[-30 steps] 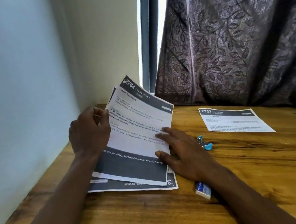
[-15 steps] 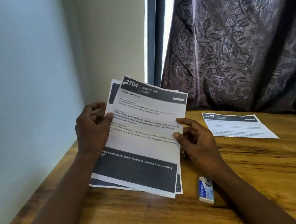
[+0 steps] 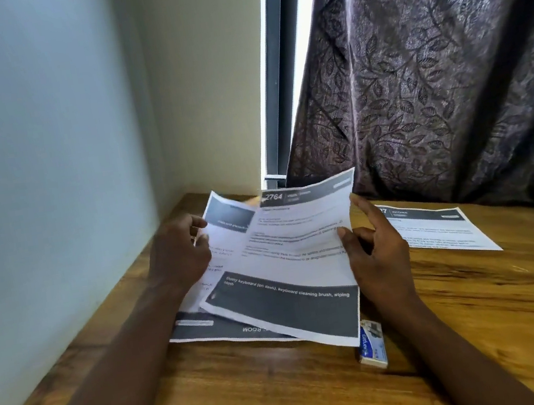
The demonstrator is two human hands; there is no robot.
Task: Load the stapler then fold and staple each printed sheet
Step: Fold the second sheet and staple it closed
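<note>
The small print on the top sheet (image 3: 286, 251) is blurred beyond reading. The sheets beneath (image 3: 215, 329) are largely covered by it, their headings partly hidden. The left hand (image 3: 176, 254) is smeared by motion, so its hold cannot be made out. The far end of the small box (image 3: 372, 348) is covered by the top sheet's near corner. Toward the back edge of the desk (image 3: 482, 308), the number on the far sheet (image 3: 436, 229) is partly hidden by the right hand (image 3: 379, 255). Both forearms (image 3: 119, 380) are cut off by the lower edge

The wooden table (image 3: 485, 325) is carrying a small blue-and-white box (image 3: 372, 348). A printed sheet (image 3: 443, 231) is lying flat at one o'clock from it, and another sheet's (image 3: 229, 329) near edge is resting at ten o'clock.
</note>
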